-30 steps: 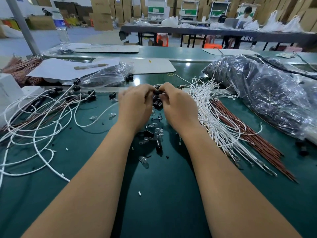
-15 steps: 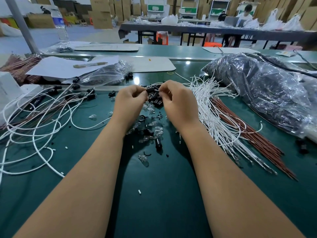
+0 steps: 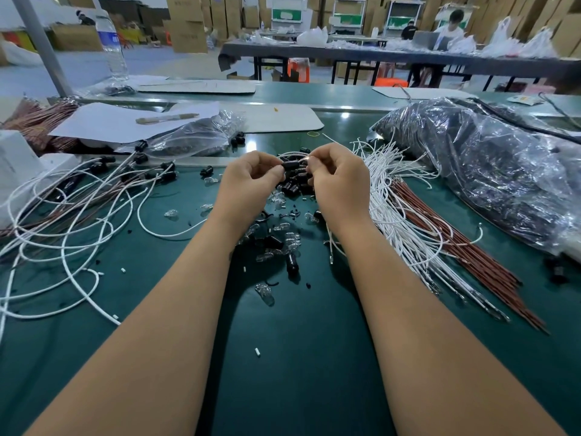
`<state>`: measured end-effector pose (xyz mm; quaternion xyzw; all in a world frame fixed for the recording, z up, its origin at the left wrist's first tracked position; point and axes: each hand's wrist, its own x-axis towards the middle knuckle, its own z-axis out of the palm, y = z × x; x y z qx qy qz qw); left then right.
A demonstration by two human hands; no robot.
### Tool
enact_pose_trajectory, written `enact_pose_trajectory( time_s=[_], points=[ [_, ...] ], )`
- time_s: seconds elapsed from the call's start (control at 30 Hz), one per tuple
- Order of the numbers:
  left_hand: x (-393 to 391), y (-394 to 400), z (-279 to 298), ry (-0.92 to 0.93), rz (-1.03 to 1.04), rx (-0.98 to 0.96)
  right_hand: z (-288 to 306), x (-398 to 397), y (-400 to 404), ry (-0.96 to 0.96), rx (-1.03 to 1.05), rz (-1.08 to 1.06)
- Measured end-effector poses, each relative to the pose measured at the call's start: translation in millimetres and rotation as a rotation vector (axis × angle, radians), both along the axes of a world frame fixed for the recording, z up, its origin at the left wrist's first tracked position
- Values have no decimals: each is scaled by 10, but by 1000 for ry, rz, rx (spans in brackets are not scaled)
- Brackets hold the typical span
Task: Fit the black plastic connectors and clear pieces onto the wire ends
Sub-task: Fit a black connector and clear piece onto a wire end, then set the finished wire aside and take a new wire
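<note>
Centre stage: green workbench (image 3: 298,357), spread wide under both bare forearms. Far right, big clear plastic bag (image 3: 490,171) stuffed with dark parts, slumped along the bench edge. Left, loose tangle of white and brown wires (image 3: 72,221), several already capped with black connectors. Right of the hands, straight bundle of white wires (image 3: 399,215) lying just beside a bundle of brown wires (image 3: 465,250), both fanned toward the near right. Behind the left tangle, smaller clear bag (image 3: 195,136) and white paper sheet (image 3: 107,121) with a pen on top. Further back, water bottle (image 3: 111,48) upright on the next bench.

Closer in, left hand (image 3: 248,180) and right hand (image 3: 339,180) raised together above the bench, fingers curled. Pinched between left thumb and fingers, one black plastic connector (image 3: 290,165), lying roughly level. Pinched in the right fingertips, a white wire end (image 3: 303,158) meeting the connector's right-hand opening; depth of entry impossible to tell.

Directly below the hands, heap of black connectors (image 3: 295,184) on the bench. Nearer still, scatter of small clear pieces (image 3: 290,239), one lone clear piece (image 3: 265,292) well apart toward the camera.
</note>
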<state>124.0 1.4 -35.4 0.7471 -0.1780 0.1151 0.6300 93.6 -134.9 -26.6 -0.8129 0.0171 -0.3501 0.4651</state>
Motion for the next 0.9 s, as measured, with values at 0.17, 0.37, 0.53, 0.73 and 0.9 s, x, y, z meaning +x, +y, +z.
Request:
enact_pose_trajectory(
  time_s=[0.17, 0.37, 0.53, 0.73, 0.9],
  points=[
    [-7, -14, -9, -31, -7, 2, -4, 1, 9, -9, -40, 7],
    [15, 7, -13, -25, -35, -12, -25, -11, 26, -5, -78, 18],
    [-8, -13, -1, -17, -38, -2, -21, -22, 33, -10, -110, 8],
    [-30, 4, 25, 29, -6, -7, -10, -38, 32, 14, -127, 30],
    [-25, 54, 57, 78, -34, -69, 19, -47, 13, 58, -79, 99]
  ],
)
